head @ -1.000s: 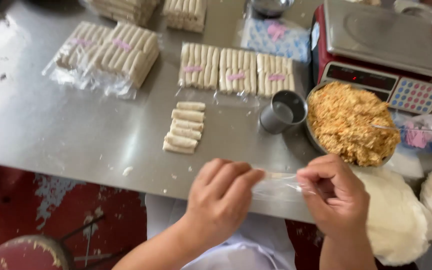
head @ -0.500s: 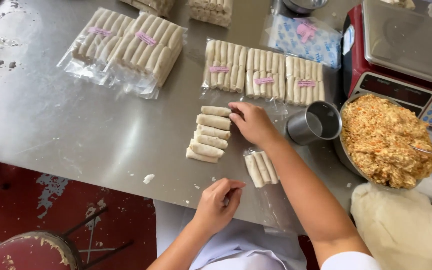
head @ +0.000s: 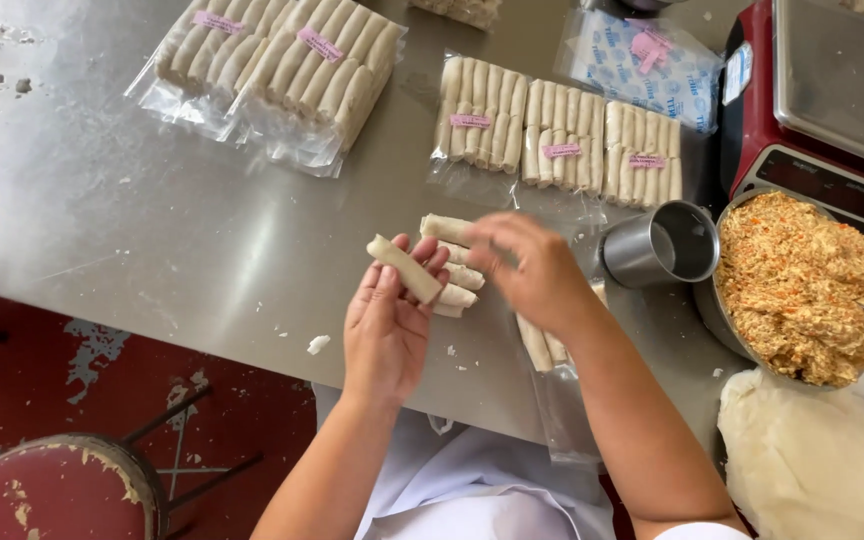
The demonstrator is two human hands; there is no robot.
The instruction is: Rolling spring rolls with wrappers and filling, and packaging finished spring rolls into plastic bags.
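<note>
On the steel table [head: 132,220], starting at the far left, we see two clear bags of pale rolls [head: 282,65] lying flat with small pink labels up, pushed toward the back edge where they stay out of the working space. Nearer us the left hand [head: 387,330] is raised palm up just above the tabletop, its fingers loosely curled under a single roll [head: 407,270] that lies across the fingertips; held open like this, the roll is cradled rather than squeezed, which suits something so soft. Just beside it, a small heap of loose rolls [head: 452,265] sits on the table, touching one another, close enough to be picked from without stretching. The right hand [head: 532,270] hovers over that heap, blurred; its fingers look bent and drawn together, but we cannot tell whether they grip anything. Under the right forearm a clear bag [head: 542,345] with a few rolls inside lies with its open end toward us. Behind the hands a row of three sealed packs [head: 557,135] sits side by side. Further right stands a small metal cup [head: 657,250], touching a metal bowl of shredded orange filling [head: 802,285], with a red scale [head: 812,110] behind it and a stack of white wrappers [head: 812,460] at the near right corner
</note>
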